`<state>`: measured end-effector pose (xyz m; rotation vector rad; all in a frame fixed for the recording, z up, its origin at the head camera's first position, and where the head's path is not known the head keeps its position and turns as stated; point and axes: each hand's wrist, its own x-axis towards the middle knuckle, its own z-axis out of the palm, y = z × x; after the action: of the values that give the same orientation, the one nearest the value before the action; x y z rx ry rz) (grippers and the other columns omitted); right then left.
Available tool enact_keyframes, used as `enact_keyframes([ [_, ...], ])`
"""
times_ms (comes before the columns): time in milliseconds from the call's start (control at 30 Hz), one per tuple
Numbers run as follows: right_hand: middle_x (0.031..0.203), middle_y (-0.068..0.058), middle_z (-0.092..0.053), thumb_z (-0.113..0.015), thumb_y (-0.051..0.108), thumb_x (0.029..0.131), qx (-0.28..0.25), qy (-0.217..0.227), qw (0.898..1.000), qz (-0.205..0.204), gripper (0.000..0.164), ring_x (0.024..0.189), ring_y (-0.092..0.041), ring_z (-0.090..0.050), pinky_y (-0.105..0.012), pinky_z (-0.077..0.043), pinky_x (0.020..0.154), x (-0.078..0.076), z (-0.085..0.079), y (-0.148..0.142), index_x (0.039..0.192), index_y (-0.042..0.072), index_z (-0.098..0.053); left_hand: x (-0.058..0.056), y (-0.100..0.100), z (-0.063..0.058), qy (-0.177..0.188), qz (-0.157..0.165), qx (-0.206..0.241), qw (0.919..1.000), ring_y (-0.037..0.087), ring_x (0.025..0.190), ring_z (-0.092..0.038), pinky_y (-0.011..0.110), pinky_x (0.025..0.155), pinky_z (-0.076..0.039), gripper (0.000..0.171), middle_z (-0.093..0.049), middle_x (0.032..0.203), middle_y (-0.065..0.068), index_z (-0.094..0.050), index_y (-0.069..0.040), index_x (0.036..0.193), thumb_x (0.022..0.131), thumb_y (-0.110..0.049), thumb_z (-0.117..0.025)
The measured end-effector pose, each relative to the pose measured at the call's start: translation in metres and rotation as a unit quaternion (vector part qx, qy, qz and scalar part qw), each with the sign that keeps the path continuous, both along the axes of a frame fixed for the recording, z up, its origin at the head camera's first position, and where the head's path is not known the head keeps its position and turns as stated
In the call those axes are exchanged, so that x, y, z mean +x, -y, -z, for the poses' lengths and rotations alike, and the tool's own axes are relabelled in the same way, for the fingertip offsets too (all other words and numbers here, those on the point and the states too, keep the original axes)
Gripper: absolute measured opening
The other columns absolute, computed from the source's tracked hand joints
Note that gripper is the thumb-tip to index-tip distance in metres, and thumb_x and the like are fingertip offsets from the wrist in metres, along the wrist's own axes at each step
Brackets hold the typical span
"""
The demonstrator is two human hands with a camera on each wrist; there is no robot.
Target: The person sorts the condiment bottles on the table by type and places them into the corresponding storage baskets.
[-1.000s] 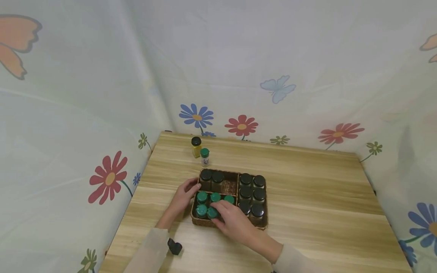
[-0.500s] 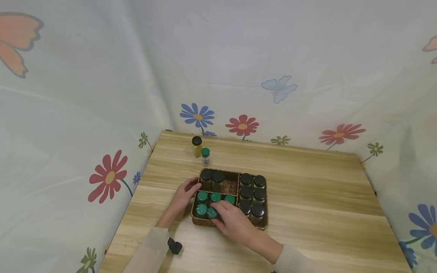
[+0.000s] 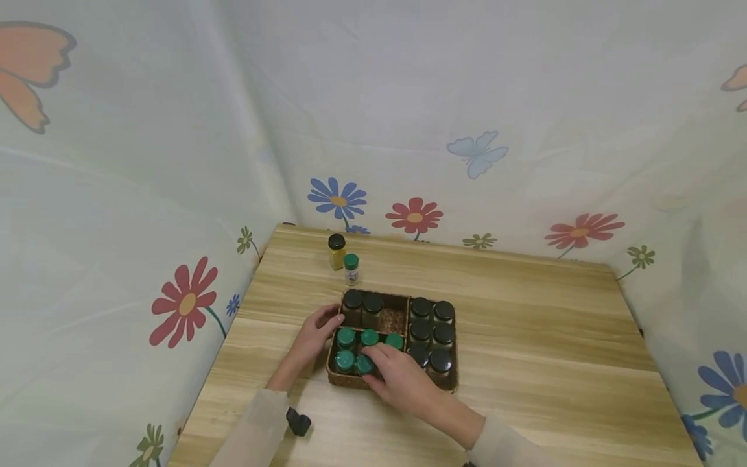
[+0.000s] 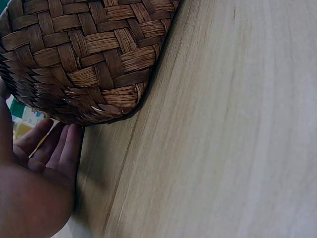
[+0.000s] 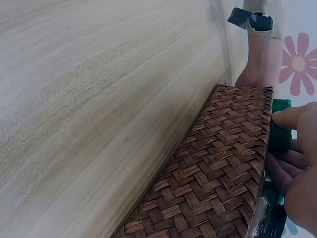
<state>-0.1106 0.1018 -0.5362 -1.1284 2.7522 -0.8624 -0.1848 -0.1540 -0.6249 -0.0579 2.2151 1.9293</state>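
A woven basket (image 3: 350, 381) with three compartments stands on the wooden table. Several green-capped spice jars (image 3: 345, 337) fill its front-left compartment. My right hand (image 3: 403, 383) reaches over the front rim, pinching the green cap of a front-row spice jar (image 3: 364, 364) between thumb and fingers; the right wrist view shows this green cap (image 5: 281, 136) just above the rim. At the basket's left side, my left hand (image 3: 312, 336) touches the wall, its fingers (image 4: 69, 148) fairly straight against the woven corner. The jar's body is hidden inside the basket.
Two black-capped jars (image 3: 372, 303) stand in the back-left compartment, beside bare basket floor. Several more black-capped jars (image 3: 420, 329) fill the right compartment. Behind the basket are a green-capped shaker (image 3: 351, 269) and a yellow jar with a black lid (image 3: 336, 251). A flowered cloth (image 3: 502, 194) hangs behind the table.
Hardly anything differs. The green cap in my right hand shifts very slightly; the left hand and the basket keep their places.
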Motion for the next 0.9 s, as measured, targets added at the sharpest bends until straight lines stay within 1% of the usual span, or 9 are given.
enact_keyframes([
  [200, 0.126, -0.007, -0.071, -0.078, 0.023, 0.099, 0.002, 0.001, 1.000, 0.001, 0.048, 0.112, -0.017, -0.070, -0.030, -0.061, 0.090, 0.001, 0.001, 0.000, 0.141, 0.005, -0.061, 0.000, 0.000, -0.002, 0.007, 0.001, 0.006, 1.0000, 0.028, 0.134, -0.060, 0.049, 0.110, -0.052, 0.057, -0.063, 0.146, 0.012, -0.058, -0.012, 0.150, 0.104, -0.045, -0.068],
  [300, 0.126, -0.008, -0.071, -0.078, 0.023, 0.100, 0.005, 0.003, 1.000, 0.001, 0.048, 0.111, -0.017, -0.070, -0.030, -0.061, 0.089, 0.000, 0.001, 0.000, 0.140, 0.005, -0.061, 0.000, -0.001, -0.001, 0.006, 0.000, 0.006, 1.0000, 0.030, 0.134, -0.059, 0.050, 0.110, -0.051, 0.059, -0.062, 0.147, 0.014, -0.057, -0.011, 0.150, 0.104, -0.045, -0.068],
  [433, 0.125, -0.008, -0.071, -0.078, 0.024, 0.100, 0.003, 0.003, 1.000, 0.002, 0.047, 0.107, -0.015, -0.071, -0.027, -0.061, 0.086, 0.000, -0.003, -0.002, 0.139, 0.005, -0.062, -0.001, -0.001, 0.001, 0.003, -0.001, 0.004, 1.0000, 0.031, 0.136, -0.058, 0.050, 0.111, -0.051, 0.059, -0.060, 0.148, 0.017, -0.055, -0.008, 0.151, 0.105, -0.043, -0.067],
  [567, 0.123, -0.007, -0.072, -0.080, 0.025, 0.099, -0.012, -0.003, 1.000, -0.002, 0.046, 0.102, -0.014, -0.072, -0.024, -0.061, 0.082, -0.002, -0.009, -0.004, 0.137, 0.006, -0.063, 0.000, -0.001, -0.001, 0.005, -0.003, 0.000, 1.0000, 0.031, 0.136, -0.058, 0.050, 0.111, -0.050, 0.060, -0.061, 0.148, 0.016, -0.056, -0.010, 0.151, 0.104, -0.045, -0.068],
  [633, 0.123, -0.007, -0.072, -0.080, 0.025, 0.098, -0.019, -0.006, 1.000, -0.006, 0.046, 0.102, -0.015, -0.072, -0.024, -0.061, 0.082, -0.002, -0.011, -0.005, 0.136, 0.005, -0.063, 0.000, 0.000, -0.001, 0.007, -0.003, -0.002, 1.0000, 0.030, 0.136, -0.058, 0.050, 0.111, -0.051, 0.060, -0.061, 0.148, 0.014, -0.057, -0.011, 0.151, 0.104, -0.047, -0.068],
  [700, 0.125, -0.006, -0.071, -0.080, 0.027, 0.098, -0.020, -0.008, 1.000, -0.006, 0.046, 0.105, -0.016, -0.072, -0.026, -0.061, 0.084, -0.002, -0.015, -0.006, 0.136, 0.006, -0.064, -0.001, 0.000, -0.001, 0.008, -0.004, -0.002, 1.0000, 0.029, 0.136, -0.058, 0.051, 0.112, -0.050, 0.060, -0.061, 0.148, 0.012, -0.057, -0.012, 0.151, 0.103, -0.048, -0.068],
  [767, 0.126, -0.006, -0.071, -0.079, 0.029, 0.099, -0.023, -0.005, 1.000, -0.006, 0.046, 0.108, -0.017, -0.071, -0.027, -0.061, 0.086, -0.003, -0.020, -0.008, 0.136, 0.006, -0.064, 0.000, -0.001, 0.000, 0.005, -0.001, -0.003, 1.0000, 0.030, 0.136, -0.058, 0.051, 0.112, -0.050, 0.060, -0.061, 0.148, 0.014, -0.056, -0.011, 0.151, 0.104, -0.047, -0.067],
  [833, 0.127, -0.006, -0.070, -0.079, 0.030, 0.099, -0.034, 0.005, 0.999, -0.009, 0.046, 0.111, -0.018, -0.071, -0.030, -0.061, 0.090, -0.005, -0.027, -0.010, 0.136, 0.006, -0.064, -0.001, -0.001, 0.001, 0.002, 0.001, -0.001, 1.0000, 0.031, 0.136, -0.058, 0.051, 0.112, -0.050, 0.060, -0.061, 0.147, 0.015, -0.055, -0.010, 0.152, 0.105, -0.045, -0.067],
  [900, 0.127, -0.008, -0.071, -0.078, 0.030, 0.100, -0.056, 0.021, 0.998, -0.013, 0.045, 0.113, -0.020, -0.071, -0.032, -0.061, 0.092, -0.010, -0.035, -0.012, 0.136, 0.006, -0.064, 0.000, 0.000, 0.002, 0.000, 0.000, -0.001, 1.0000, 0.031, 0.136, -0.058, 0.051, 0.111, -0.050, 0.059, -0.061, 0.147, 0.016, -0.055, -0.009, 0.152, 0.106, -0.044, -0.066],
])
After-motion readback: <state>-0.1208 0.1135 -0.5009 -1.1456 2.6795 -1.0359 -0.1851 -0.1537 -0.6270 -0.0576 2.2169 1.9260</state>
